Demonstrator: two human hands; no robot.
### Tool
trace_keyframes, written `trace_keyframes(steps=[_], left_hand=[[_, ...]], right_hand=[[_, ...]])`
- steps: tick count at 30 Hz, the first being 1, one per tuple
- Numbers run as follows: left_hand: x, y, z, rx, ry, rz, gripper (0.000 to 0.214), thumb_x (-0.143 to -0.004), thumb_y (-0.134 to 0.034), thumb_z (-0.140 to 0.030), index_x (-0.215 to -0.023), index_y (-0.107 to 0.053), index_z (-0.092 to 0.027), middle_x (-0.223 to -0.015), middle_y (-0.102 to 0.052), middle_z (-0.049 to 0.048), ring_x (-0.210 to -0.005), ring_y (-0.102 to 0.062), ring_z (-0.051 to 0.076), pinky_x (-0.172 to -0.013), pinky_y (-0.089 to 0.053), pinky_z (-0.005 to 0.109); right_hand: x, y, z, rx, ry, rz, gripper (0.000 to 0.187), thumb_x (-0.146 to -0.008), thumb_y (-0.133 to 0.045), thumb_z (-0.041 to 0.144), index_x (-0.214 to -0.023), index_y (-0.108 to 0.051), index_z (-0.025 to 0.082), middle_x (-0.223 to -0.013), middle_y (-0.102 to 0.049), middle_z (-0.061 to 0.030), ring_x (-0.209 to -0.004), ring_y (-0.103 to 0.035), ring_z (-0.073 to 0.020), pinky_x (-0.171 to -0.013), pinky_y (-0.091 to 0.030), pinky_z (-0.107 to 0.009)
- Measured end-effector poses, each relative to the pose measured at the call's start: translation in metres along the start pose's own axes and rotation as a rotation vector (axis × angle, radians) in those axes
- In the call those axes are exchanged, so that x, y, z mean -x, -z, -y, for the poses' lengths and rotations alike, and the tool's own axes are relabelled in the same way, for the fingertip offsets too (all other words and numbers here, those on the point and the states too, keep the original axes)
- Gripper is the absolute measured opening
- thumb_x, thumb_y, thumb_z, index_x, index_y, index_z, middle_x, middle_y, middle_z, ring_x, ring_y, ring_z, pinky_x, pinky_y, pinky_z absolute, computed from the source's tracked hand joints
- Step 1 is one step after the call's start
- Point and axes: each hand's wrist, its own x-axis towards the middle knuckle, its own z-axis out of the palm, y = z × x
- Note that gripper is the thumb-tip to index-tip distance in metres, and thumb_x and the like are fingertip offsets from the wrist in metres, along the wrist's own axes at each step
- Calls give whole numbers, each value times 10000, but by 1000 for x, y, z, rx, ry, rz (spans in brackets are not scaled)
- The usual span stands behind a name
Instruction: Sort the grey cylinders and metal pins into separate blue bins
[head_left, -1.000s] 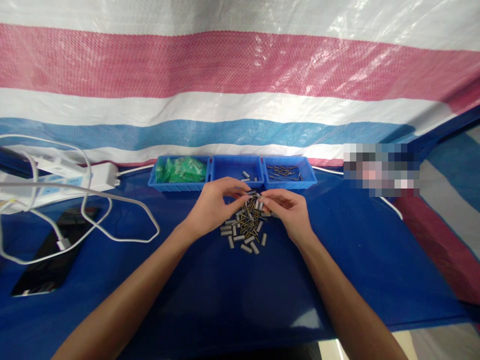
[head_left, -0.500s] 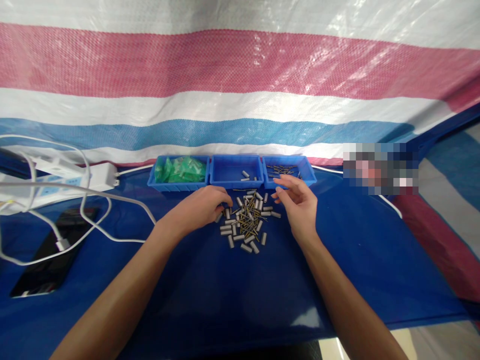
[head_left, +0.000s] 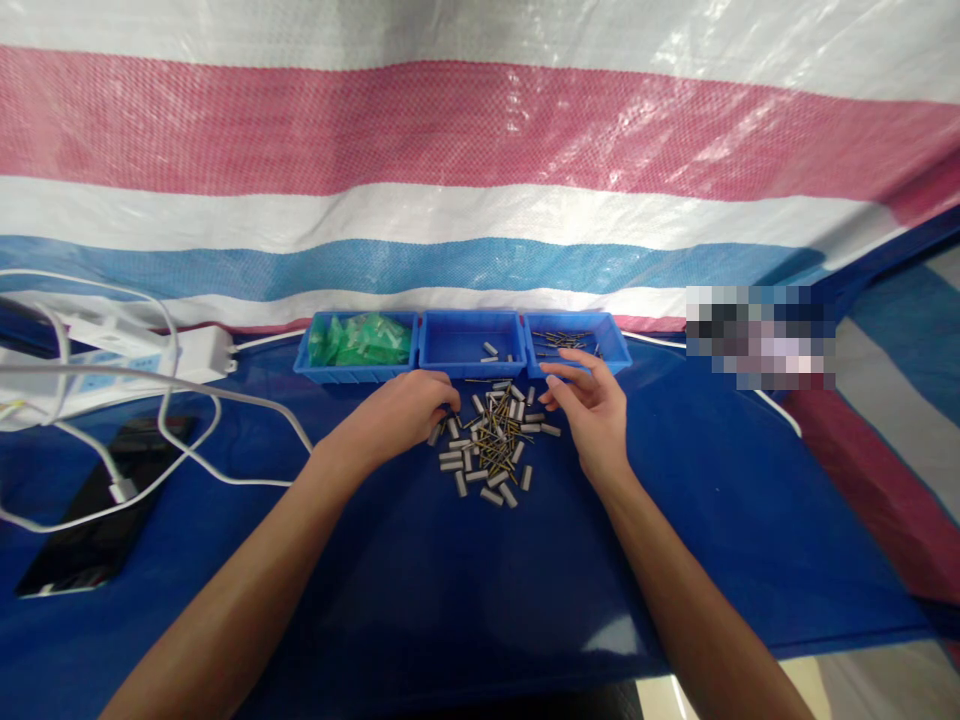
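A pile of short silvery cylinders (head_left: 476, 476) and thin brass-coloured pins (head_left: 495, 445) lies mixed on the blue table. My left hand (head_left: 411, 412) rests at the pile's left edge, fingers curled together and pointing down among the nearest cylinders. Its fingertips are partly hidden, so what they hold cannot be made out. On the opposite side, my right hand (head_left: 596, 415) hovers with thumb and fingers apart, holding nothing visible. Behind it stands a blue bin (head_left: 626, 358) containing thin dark pins (head_left: 559, 340). The middle blue bin (head_left: 469, 372) contains several silvery cylinders.
At left in the row, another blue bin (head_left: 352, 374) holds green plastic bags (head_left: 367, 340). A white power strip (head_left: 202, 355), looping white cables (head_left: 247, 482) and a black phone (head_left: 97, 520) occupy the table's left. A striped plastic sheet (head_left: 480, 130) hangs behind the bins.
My right hand has shifted slightly left, closer to the pile. My left hand stays nearly in place, fingers still curled at the left edge.
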Motion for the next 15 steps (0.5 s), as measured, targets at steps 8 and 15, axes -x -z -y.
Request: trace_keyframes(steps=[8, 15], left_hand=[[0, 2, -4, -63, 63, 19, 211, -912, -600, -96, -855, -770, -208, -962, -739, 78, -855, -723, 216, -762, -508, 288], [0, -2, -15, -243, 69, 30, 217, -976, -507, -102, -880, -682, -186, -968, -711, 101, -806, -684, 228, -654, -443, 288]], right_hand=[[0, 0, -1, 13, 7, 13, 362, -893, -778, 357, -1222, -657, 269, -1074, -798, -46, -673, -714, -148, -653, -616, -316], [0, -1, 0, -21, -6, 15, 333, -885, -784, 357, -1181, -673, 255, -1039, -804, -43, -661, -708, -139, -643, -599, -301]])
